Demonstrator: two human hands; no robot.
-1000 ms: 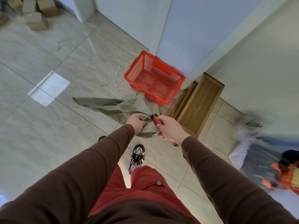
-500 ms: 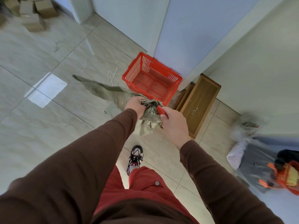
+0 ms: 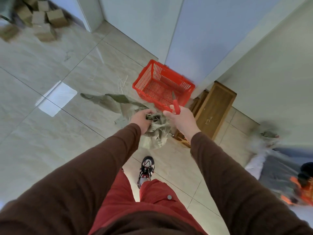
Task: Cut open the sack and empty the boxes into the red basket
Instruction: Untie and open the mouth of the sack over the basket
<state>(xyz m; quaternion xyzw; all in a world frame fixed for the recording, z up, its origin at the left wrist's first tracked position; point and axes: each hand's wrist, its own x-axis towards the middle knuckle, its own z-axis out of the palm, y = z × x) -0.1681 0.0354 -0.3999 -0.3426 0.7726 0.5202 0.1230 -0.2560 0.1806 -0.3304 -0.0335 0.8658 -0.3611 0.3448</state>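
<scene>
My left hand (image 3: 139, 120) grips the bunched mouth of the sack (image 3: 118, 103), fingers curled into the green weave. My right hand (image 3: 182, 119) has let go of the sack: a second ago both hands were clamped together on the bundle, and now the right is lifted clear, just beside the left. It holds the knife (image 3: 176, 106) by its red handle between thumb and curled fingers, the short blade pointing up and away from me, over the red basket (image 3: 145, 77).

The sack lies limp and flat. Its tail trails across the floor (image 3: 42, 133) toward the left, and its gathered end hangs from my left hand near the basket's near edge. It looks slack enough that I judge it holds little or nothing. The basket stands at the foot of the wall corner, beside a wooden frame (image 3: 215, 107) leaning there; through its mesh I see no boxes inside. A scatter of cardboard boxes (image 3: 44, 19) sits at the far left edge of the floor, well apart from the basket.

With the blade now free of the cloth, I take it that the cutting is either finished or about to restart at a new spot. Either way the boxes are not yet in the basket, so the emptying step remains open. My concern is the exposed blade so near my left knuckles.
</scene>
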